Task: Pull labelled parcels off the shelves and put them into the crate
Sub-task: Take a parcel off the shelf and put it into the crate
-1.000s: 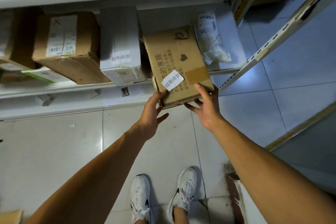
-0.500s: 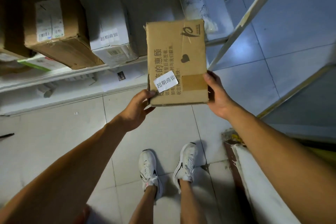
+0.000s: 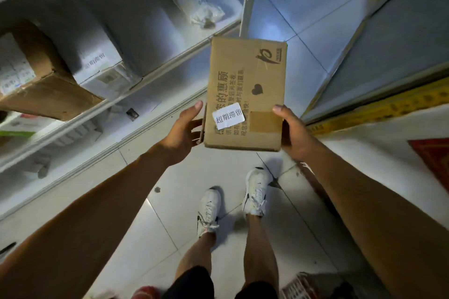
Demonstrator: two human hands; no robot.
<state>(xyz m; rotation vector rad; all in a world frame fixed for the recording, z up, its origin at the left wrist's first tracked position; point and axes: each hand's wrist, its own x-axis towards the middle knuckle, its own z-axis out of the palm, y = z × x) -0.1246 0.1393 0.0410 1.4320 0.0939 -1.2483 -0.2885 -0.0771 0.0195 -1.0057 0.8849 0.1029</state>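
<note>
Nearest, two white shoes (image 3: 255, 191) are seen on the tiled floor (image 3: 136, 223), directly below the cardboard parcel (image 3: 245, 94). The parcel is held in the air, clear of the shelf (image 3: 155, 73), which lies to its left. Its near left edge is gripped by the left hand (image 3: 182, 132), thumb on top, and its near right edge by the right hand (image 3: 292, 132), thumb likewise on top. A white label (image 3: 228, 115) is stuck on the parcel's near end. Beyond and left of the parcel, a white box (image 3: 102, 65), a brown box (image 3: 46, 90) and a plastic-wrapped packet (image 3: 194, 0) rest on the shelf.
</note>
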